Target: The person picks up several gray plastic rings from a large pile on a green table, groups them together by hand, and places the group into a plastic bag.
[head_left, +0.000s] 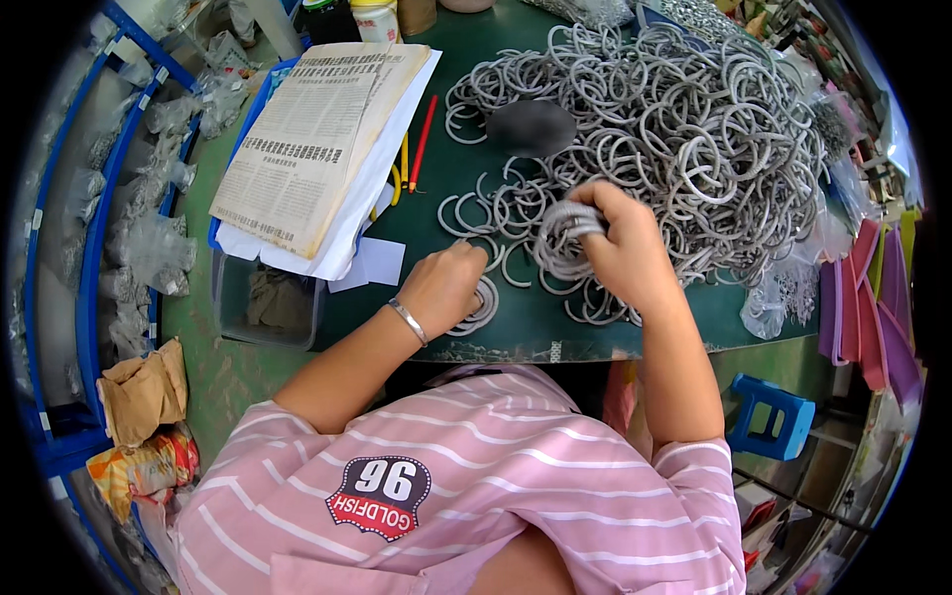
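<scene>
My right hand (pixel 627 243) is closed around a bunch of grey C-shaped rings (pixel 563 244), held at the near-left edge of a big heap. To its left, my left hand (pixel 444 283) is curled on a smaller stack of the same rings (pixel 484 309) near the table's front edge; its fingertips are partly hidden. Several loose rings (pixel 466 212) lie between the hands and just beyond them. The large heap of grey rings (pixel 694 149) covers the right half of the green table (pixel 377 322).
Newspaper sheets (pixel 307 149) lie over a blue tray at the left, near a red pencil (pixel 424 144) and white paper slips (pixel 380 260). A clear plastic bin (pixel 266 332) stands below them. A dark blurred oval (pixel 531 129) shows by the heap. A blue stool (pixel 772 416) is at the right.
</scene>
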Demonstrator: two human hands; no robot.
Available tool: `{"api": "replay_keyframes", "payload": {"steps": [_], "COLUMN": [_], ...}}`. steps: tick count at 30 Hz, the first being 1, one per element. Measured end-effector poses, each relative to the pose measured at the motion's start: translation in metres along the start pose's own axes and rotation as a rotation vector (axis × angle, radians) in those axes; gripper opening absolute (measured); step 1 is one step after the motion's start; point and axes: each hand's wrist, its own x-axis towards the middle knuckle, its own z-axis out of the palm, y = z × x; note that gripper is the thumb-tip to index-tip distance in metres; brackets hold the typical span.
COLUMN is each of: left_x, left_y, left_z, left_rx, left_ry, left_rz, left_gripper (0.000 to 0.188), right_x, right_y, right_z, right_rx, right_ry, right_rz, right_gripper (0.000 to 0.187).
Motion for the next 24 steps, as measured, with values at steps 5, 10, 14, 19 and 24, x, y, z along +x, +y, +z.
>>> {"api": "replay_keyframes", "payload": {"steps": [5, 10, 14, 19, 24], "left_x": [-0.013, -0.028, -0.017, -0.022, -0.024], "left_y": [-0.001, 0.011, 0.005, -0.016, -0.023], "left_z": [-0.018, -0.048, -0.048, -0.021, -0.009], "left_rx": [-0.251, -0.561, -0.532, -0.234, -0.165], "left_ry": [0.127, -0.069, -0.132, 0.094, 0.166], "left_rz": [0.071, -0.071, -0.373, -0.204, -0.016], "left_gripper": [0.029, 0.020, 0.025, 0.023, 0.023], "right_x": [-0.028, -0.045, -0.035, -0.030, -0.034], "right_y": [0.010, 0.013, 0.024, 0.033, 0.030], "right_z": [0.008, 0.046, 0.079, 0.089, 0.076], "right_rx": [-0.117, -0.185, -0.375, -0.357, -0.465], "right_ry": [-0.252, -0.413, -0.246, -0.238, -0.296], "right_rz": [-0.144, -0.137, -0.083, 0.056, 0.105], "right_gripper": [0.025, 0.023, 0.019, 0.020, 0.015]}}
